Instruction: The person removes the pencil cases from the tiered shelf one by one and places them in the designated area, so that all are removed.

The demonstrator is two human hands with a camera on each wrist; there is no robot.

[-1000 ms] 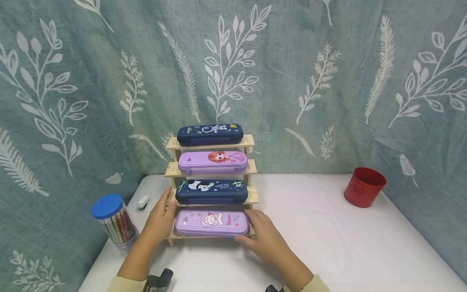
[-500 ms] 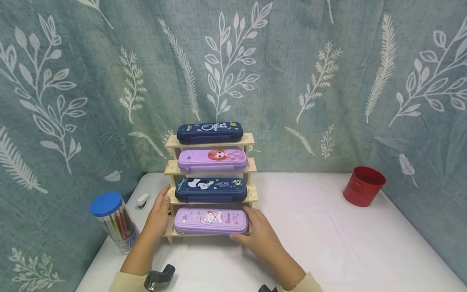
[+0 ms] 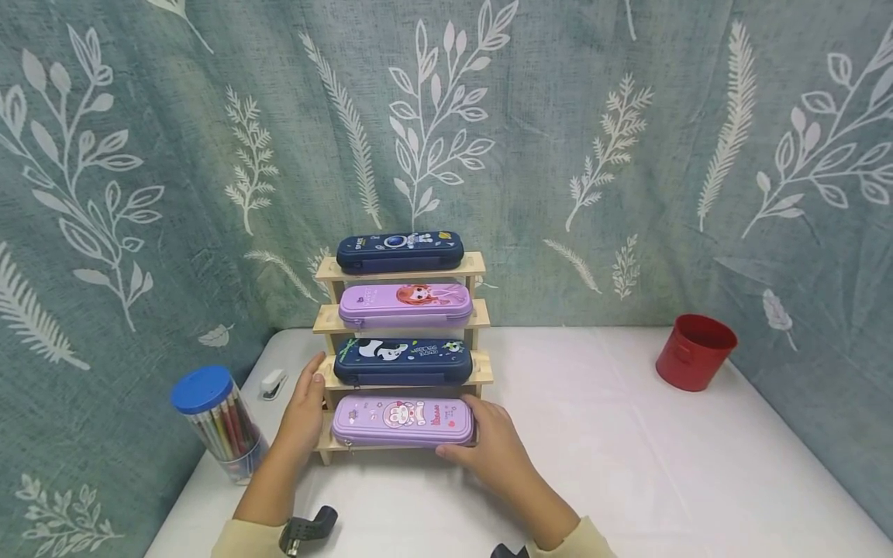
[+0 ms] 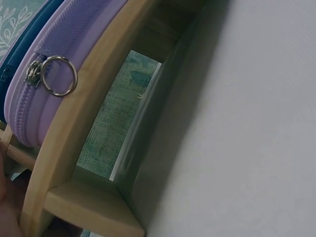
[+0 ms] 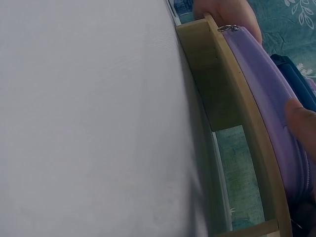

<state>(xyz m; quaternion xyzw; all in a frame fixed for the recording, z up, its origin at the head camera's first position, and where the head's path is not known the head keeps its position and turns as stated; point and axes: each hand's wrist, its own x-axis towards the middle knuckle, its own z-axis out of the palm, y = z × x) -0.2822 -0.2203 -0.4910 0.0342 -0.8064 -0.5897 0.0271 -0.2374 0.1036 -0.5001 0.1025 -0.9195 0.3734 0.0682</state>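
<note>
A tiered wooden rack [image 3: 481, 320] stands on the table with a pencil case on each tier. The lowest is a lilac pencil case [image 3: 401, 422] with a cartoon figure; above it is a dark blue panda pencil case [image 3: 403, 363]. My right hand [image 3: 497, 442] grips the lilac case's right end, with the thumb [image 5: 302, 126] against its front side and the fingers behind. At the rack's left side, my left hand [image 3: 303, 411] rests with fingers extended upward along the tiers. The lilac case's zipper ring [image 4: 59, 76] hangs near its left end.
A purple pencil case [image 3: 405, 304] and a navy astronaut pencil case [image 3: 400, 253] fill the upper tiers. Left of the rack stand a blue-lidded tub of pencils [image 3: 222, 422] and a small white stapler [image 3: 273, 383]. A red bucket [image 3: 695, 353] sits at the right, before the curtain [image 3: 544, 155].
My right thumb has slid slightly left along the front of the lilac pencil case. The left hand has eased a little outward from the rack. The pencil cases stay on their tiers.
</note>
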